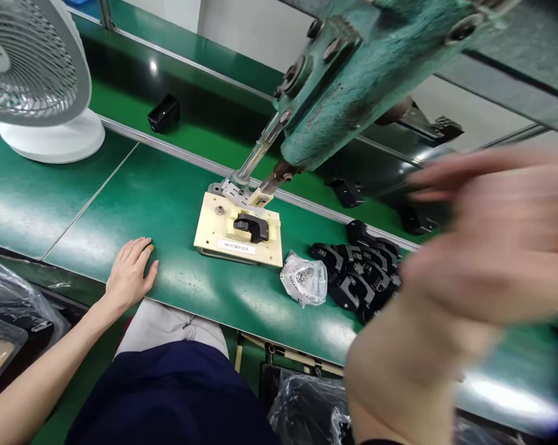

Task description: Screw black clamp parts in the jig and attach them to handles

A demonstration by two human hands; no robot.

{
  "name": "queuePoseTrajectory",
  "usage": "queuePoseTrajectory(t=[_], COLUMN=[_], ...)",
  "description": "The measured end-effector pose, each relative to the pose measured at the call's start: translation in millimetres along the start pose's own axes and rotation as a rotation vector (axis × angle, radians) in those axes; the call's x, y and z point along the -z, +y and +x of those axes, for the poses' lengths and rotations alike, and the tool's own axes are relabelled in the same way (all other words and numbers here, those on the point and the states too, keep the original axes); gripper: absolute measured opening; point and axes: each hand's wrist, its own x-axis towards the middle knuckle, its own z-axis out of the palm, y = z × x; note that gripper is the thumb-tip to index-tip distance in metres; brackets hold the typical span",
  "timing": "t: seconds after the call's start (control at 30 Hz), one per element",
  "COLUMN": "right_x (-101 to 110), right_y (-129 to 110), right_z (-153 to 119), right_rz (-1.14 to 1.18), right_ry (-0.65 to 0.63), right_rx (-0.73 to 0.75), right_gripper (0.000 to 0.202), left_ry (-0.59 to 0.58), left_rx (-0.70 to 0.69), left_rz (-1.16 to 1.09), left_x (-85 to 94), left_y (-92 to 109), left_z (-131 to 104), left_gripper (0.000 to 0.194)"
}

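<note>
One black part [260, 229] sits in the cream jig [207, 217] on the desk [177, 272], its long axis running roughly left to right. It lies rightward and slightly ahead of the left hand [129, 271], the nearer one, resting with fingers loosely spread. The right hand [492, 241] is raised well to the part's right, too blurred to tell whether it holds anything.

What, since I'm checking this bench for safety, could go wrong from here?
Pinching: the green machine ends right at the pale fixture, which holds a black part; the left hand or right hand could be caught if it reached in while the machine moved.
Spilling: the plastic bag lies on the bench beside the fixture and might get knocked.
Scuffing: the heaped black pieces press together and could scratch.
</note>
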Motion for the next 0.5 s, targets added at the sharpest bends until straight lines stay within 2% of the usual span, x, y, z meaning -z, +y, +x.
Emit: queuePoseTrajectory(t=[0.07, 0.17, 0.27, 0.33, 0.4, 0.5], right_x=[-28.5, -77.0, -101.1, -96.6, -80.3, -52.0], right_y=[-11.1, -17.4, -9.7, -2.3, 1.4, -5.5], right_z=[-2.1, -9.6, -3.9, 7.5, 16.0, 4.3], right_rz=[0.145, 0.309, 0.295, 0.294, 0.318, 0.463], right_ry=[-0.057, -0.27, -0.389, -0.396, -0.347, -0.25], right_rx=[-0.044, -0.008, 0.102, 0.166, 0.207, 0.224], right_gripper=[0.041, 0.05, 0.046, 0.044, 0.041, 0.044], left_ry=[-0.001, 0.004, 0.011, 0.016, 0.025, 0.01], left_rx=[-0.006, -0.003, 0.069, 0.132, 0.163, 0.156], left_rz=[0.002, 0.013, -0.069, -0.166, -0.231, -0.288], left_x=[-0.2, 0.0, 0.2, 0.5, 1.9, 6.3], left_y=[0.9, 3.7, 4.9, 3.9, 4.3, 18.8], left_z=[-0.1, 1.4, 4.7, 7.0, 8.5, 6.4], left_gripper=[0.029, 0.026, 0.023, 0.021, 0.019, 0.023])
